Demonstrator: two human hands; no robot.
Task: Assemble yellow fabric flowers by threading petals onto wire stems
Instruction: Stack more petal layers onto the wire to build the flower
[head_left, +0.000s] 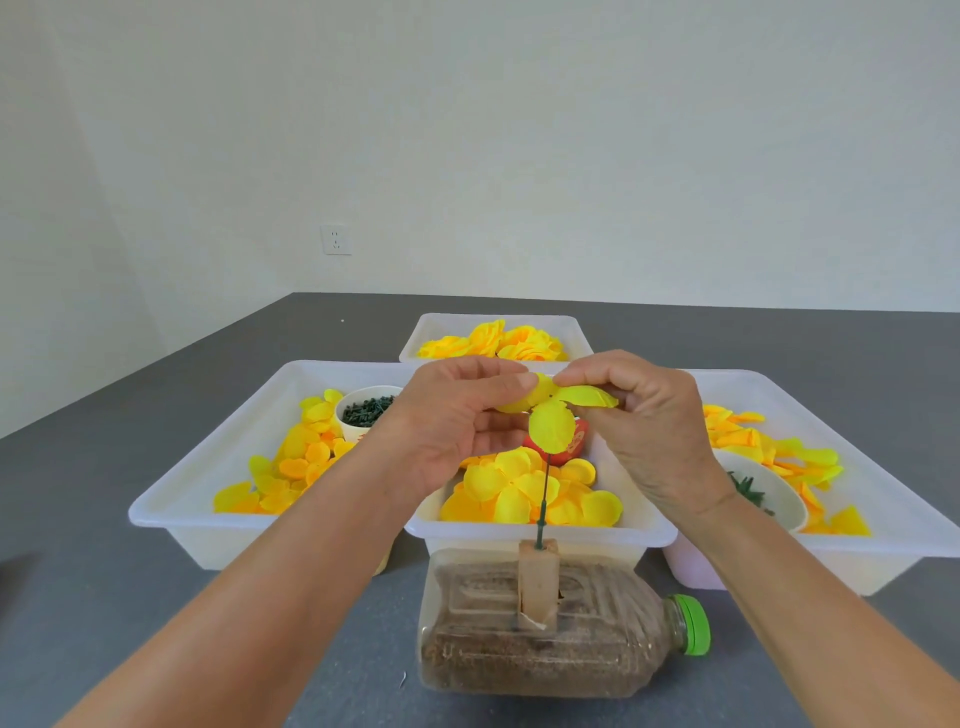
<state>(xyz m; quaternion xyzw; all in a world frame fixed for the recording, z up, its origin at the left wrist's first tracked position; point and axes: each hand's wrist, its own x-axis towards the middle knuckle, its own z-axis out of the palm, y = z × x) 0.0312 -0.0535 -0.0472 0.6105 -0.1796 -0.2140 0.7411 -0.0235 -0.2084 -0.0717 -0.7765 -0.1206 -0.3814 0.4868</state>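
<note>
Above the middle tray (540, 531), a yellow petal piece (552, 419) is pinched at the top of a green wire stem (544, 493) by the left hand (457, 421) and the right hand (644, 415), fingers curled on its lobes. The stem is held upright in a wooden block (538, 582) fixed on a bottle (550, 623) laid sideways, with trays of loose petals (530, 491) set behind it.

A white wall socket (336, 239) (two outlets) sits above the grey table (156, 597).

Four white trays (218, 499); two cups (363, 410) (green bits inside); one bottle (545, 649); two hands (457, 415).
</note>
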